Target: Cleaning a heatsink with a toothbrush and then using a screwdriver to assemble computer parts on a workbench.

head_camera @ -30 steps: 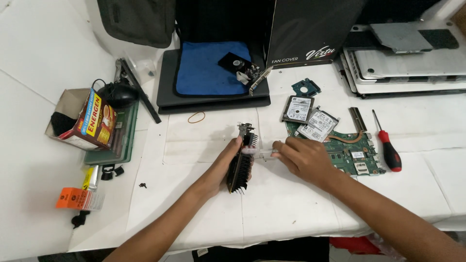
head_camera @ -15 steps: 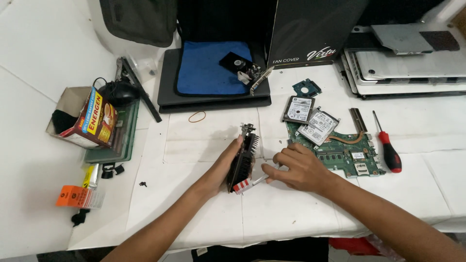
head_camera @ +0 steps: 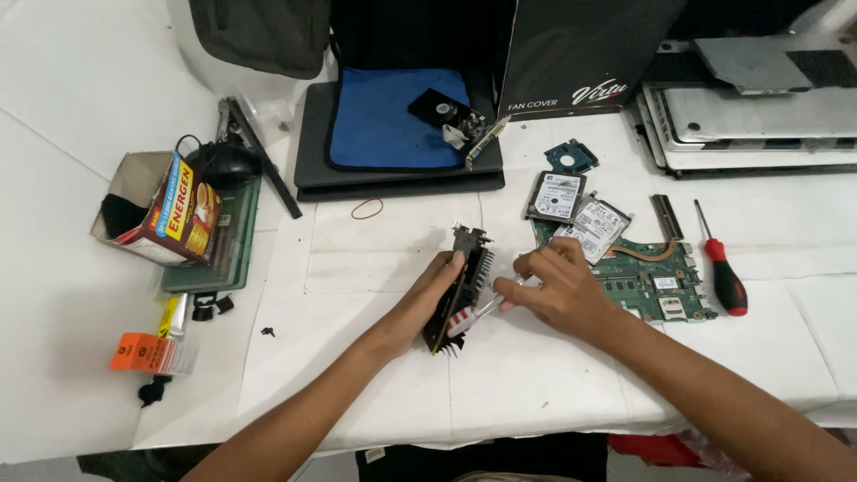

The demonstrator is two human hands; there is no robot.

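White desk (head_camera: pixel 107 89) fills the view, covered at centre with white paper sheets.

Largest items, back edge: one dark box (head_camera: pixel 589 49) standing upright; one black laptop (head_camera: pixel 397 174) lying flat with one blue cloth (head_camera: pixel 393 120) on it; a stack of grey laptop shells (head_camera: pixel 759 134) at far right.

Left side: one open cardboard carton (head_camera: pixel 165 210) resting on a green board (head_camera: pixel 228 259); one orange packet (head_camera: pixel 147 353) near the front-left edge.

Right of centre: one green motherboard (head_camera: pixel 656 272), flat; two hard drives (head_camera: pixel 576 210) side by side, touching, just behind it; one red-handled screwdriver (head_camera: pixel 723 277) beside the board, tip pointing away from the person.

Centre: one black graphics card (head_camera: pixel 464 286) standing on its long edge on the paper. Long axis runs front to back, tilted slightly right at the far end; the metal bracket end points away from the person.

Left hand (head_camera: pixel 424 295) steadies the card, fingers wrapped against its left face and top edge. Right hand (head_camera: pixel 558 290) has fingers pinched together on one white toothbrush (head_camera: pixel 486 305), its red-and-white head against the card's right face.

Smallest: one rubber band (head_camera: pixel 366 209) lying loose behind the card.
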